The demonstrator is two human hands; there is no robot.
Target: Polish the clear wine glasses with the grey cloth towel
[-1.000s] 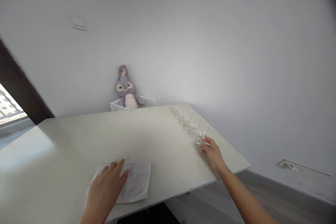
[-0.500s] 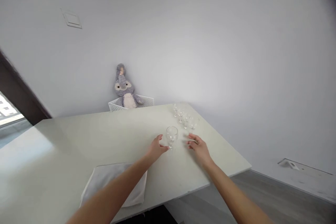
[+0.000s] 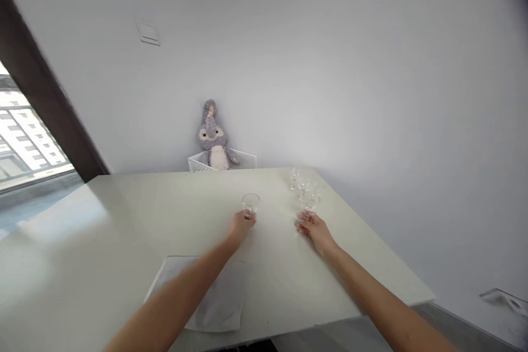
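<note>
My left hand [image 3: 241, 225] is closed around the lower part of a clear stemmed glass [image 3: 250, 201], which is upright over the table. Its base is hidden or too faint to make out. To the right, my right hand [image 3: 313, 229] has its fingers round the stem of another clear stemmed glass [image 3: 309, 199]. Just behind that one, several similar glasses stand close together, the farthest glass [image 3: 293, 176] being easiest to tell apart. Their outlines overlap.
A folded pale cloth [image 3: 220, 302] lies on the white table [image 3: 177, 214], partly under my left forearm. Beyond the far edge, a grey plush toy [image 3: 218, 157] sits in a white perforated basket [image 3: 247, 160] against the wall. The table's right edge slants towards me.
My left hand has closed on its glass and moved left with it. My right hand, open beside the group before, has closed on the nearest glass. The view has turned left.
</note>
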